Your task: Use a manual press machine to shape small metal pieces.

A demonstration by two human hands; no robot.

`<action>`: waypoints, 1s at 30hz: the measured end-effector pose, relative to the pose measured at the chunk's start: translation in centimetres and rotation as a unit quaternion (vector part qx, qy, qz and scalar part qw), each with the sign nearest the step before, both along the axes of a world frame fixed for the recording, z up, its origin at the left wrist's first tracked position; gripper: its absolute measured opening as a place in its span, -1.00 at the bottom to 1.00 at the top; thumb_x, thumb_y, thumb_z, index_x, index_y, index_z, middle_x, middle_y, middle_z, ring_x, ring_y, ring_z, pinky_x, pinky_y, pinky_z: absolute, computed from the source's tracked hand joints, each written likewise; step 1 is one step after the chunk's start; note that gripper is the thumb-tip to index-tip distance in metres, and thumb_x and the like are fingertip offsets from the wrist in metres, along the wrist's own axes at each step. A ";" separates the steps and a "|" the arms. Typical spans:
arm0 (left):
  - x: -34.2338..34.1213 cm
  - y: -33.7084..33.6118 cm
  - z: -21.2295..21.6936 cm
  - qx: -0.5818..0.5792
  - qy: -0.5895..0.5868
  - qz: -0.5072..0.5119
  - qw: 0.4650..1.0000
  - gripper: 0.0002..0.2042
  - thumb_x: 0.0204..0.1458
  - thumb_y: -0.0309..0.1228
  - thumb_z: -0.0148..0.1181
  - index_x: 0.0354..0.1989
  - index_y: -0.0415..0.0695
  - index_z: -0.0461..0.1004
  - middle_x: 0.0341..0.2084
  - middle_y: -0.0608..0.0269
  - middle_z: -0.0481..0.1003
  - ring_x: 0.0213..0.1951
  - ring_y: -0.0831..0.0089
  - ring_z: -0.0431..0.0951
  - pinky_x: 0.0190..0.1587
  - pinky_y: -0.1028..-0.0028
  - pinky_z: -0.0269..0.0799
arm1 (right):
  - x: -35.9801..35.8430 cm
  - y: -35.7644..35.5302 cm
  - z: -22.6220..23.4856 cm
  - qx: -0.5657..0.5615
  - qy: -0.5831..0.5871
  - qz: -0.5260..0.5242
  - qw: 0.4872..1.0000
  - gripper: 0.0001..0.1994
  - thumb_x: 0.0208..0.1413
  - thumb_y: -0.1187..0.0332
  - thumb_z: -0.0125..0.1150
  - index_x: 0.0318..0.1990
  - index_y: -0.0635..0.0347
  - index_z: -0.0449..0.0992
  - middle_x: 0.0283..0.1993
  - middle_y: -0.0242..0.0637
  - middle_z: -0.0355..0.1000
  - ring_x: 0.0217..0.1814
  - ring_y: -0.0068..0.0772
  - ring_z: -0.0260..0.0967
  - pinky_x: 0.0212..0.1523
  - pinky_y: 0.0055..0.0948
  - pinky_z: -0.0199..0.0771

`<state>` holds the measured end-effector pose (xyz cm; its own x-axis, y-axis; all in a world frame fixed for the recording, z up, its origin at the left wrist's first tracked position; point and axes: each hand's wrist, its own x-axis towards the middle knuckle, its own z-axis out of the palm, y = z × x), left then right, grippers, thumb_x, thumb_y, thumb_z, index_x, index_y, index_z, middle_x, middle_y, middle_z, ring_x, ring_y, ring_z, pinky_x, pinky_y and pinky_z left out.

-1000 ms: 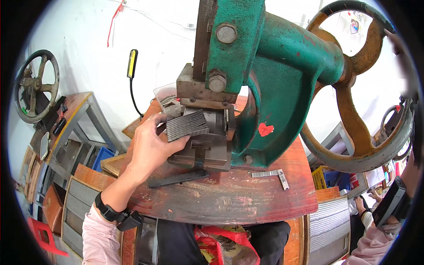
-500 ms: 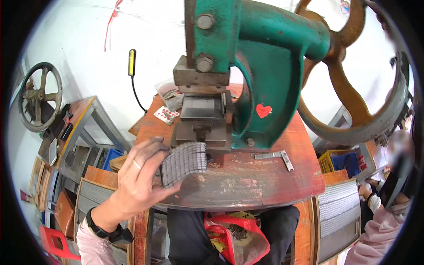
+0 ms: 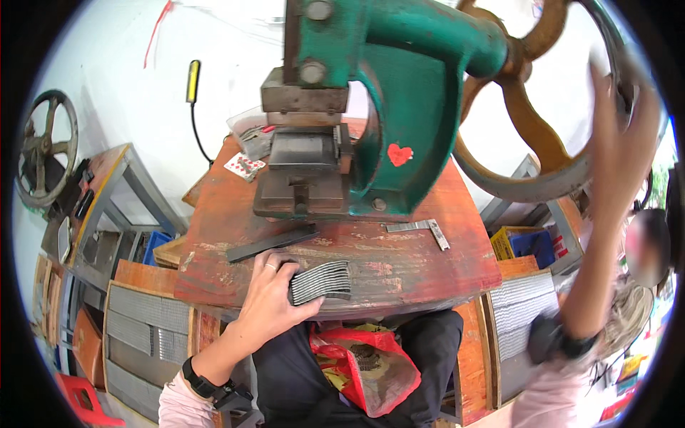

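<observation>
My left hand (image 3: 275,289) is closed on a block of stacked grey ridged metal strips (image 3: 321,282), held over the front edge of the wooden table. Just beyond my fingers, a long dark flat bar (image 3: 272,242) lies slantwise on the tabletop. Behind it stands a green hand press (image 3: 424,121) with a steel die block (image 3: 303,148) beneath its ram. My right hand (image 3: 626,132) is raised at the upper right, at the rim of the press's large wheel (image 3: 531,189). It is smeared by motion, so its grip does not show.
An L-shaped metal piece (image 3: 421,228) lies right of the press foot. Left of the press are a playing card (image 3: 245,165) and a clear box (image 3: 251,132). Trays of metal strips flank me, left (image 3: 128,334) and right (image 3: 524,314). A red bag (image 3: 389,389) rests between my legs.
My left hand has moved right and nearer with the block, which is now turned differently. The dark bar has come into sight. My right hand has risen to the wheel. The view has shifted.
</observation>
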<state>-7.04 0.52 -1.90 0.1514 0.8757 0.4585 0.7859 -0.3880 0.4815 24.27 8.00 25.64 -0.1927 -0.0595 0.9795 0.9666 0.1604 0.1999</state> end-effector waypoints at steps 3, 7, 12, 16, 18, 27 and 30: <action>0.0 -0.2 -0.2 0.037 0.012 -0.001 0.999 -0.46 -0.32 -0.23 0.49 -0.16 -0.26 0.46 -0.10 -0.02 0.37 0.09 -0.02 0.27 0.14 0.12 0.25 | -3.7 -3.2 -12.0 -0.213 -0.125 0.255 0.935 -0.76 -0.12 0.57 0.23 -0.22 0.28 0.50 -0.21 -0.15 0.46 -0.19 -0.22 0.40 -0.16 -0.30 0.36; 0.1 -0.2 -0.4 0.054 0.011 0.008 0.998 -0.43 -0.33 -0.20 0.50 -0.15 -0.26 0.44 -0.10 -0.03 0.36 0.08 -0.05 0.28 0.11 0.07 0.28 | -6.9 -5.2 -23.5 -0.510 -0.023 0.350 0.785 -0.77 -0.16 0.36 0.46 -0.35 0.14 0.53 -0.34 -0.26 0.42 -0.24 -0.18 0.34 -0.24 -0.25 0.31; 0.1 -0.2 -0.4 0.062 0.022 0.005 0.998 -0.43 -0.33 -0.17 0.51 -0.16 -0.24 0.44 -0.12 0.00 0.37 0.08 -0.05 0.28 0.09 0.06 0.29 | -8.5 -4.3 -26.4 -0.567 -0.020 0.319 0.759 -0.78 -0.16 0.31 0.47 -0.41 0.15 0.54 -0.38 -0.30 0.41 -0.25 -0.21 0.32 -0.17 -0.26 0.25; 0.1 -0.1 -0.3 0.047 0.033 0.001 0.998 -0.40 -0.31 -0.13 0.51 -0.14 -0.23 0.43 -0.09 0.00 0.35 0.09 -0.06 0.27 0.12 0.03 0.25 | -7.4 -3.2 -25.5 -0.560 -0.032 0.304 0.770 -0.81 -0.14 0.33 0.44 -0.42 0.16 0.54 -0.39 -0.28 0.41 -0.26 -0.18 0.33 -0.16 -0.25 0.24; 0.0 -0.1 -0.1 0.042 0.040 0.000 0.998 -0.39 -0.30 -0.10 0.50 -0.13 -0.23 0.42 -0.08 0.00 0.34 0.10 -0.07 0.26 0.12 0.01 0.24 | -6.0 -2.2 -25.4 -0.545 -0.031 0.297 0.784 -0.81 -0.16 0.34 0.44 -0.43 0.16 0.54 -0.42 -0.27 0.41 -0.27 -0.16 0.34 -0.15 -0.24 0.24; 1.1 1.1 1.7 -0.017 0.083 -0.053 0.995 -0.38 -0.19 -0.02 0.43 -0.08 -0.27 0.45 -0.17 -0.02 0.33 -0.05 -0.01 0.31 0.02 0.07 0.30 | -2.6 -0.2 -26.9 -0.549 0.152 0.246 0.784 -0.85 -0.04 0.44 0.37 -0.42 0.29 0.50 -0.43 -0.15 0.41 -0.30 -0.08 0.34 -0.26 -0.24 0.35; 2.3 2.1 1.6 0.006 0.102 -0.075 0.992 -0.42 -0.13 -0.04 0.38 -0.09 -0.28 0.45 -0.26 -0.04 0.35 -0.16 0.03 0.38 -0.06 0.20 0.37 | -2.8 -0.4 -26.9 -0.544 0.183 0.235 0.784 -0.86 -0.06 0.48 0.36 -0.42 0.32 0.50 -0.39 -0.15 0.45 -0.30 -0.15 0.37 -0.22 -0.31 0.36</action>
<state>-4.73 2.58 -0.30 0.3692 0.8313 0.4155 0.7997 -0.5120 0.3135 21.49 7.56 -1.28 -0.0948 0.8694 0.4849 0.7099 0.4005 -0.5794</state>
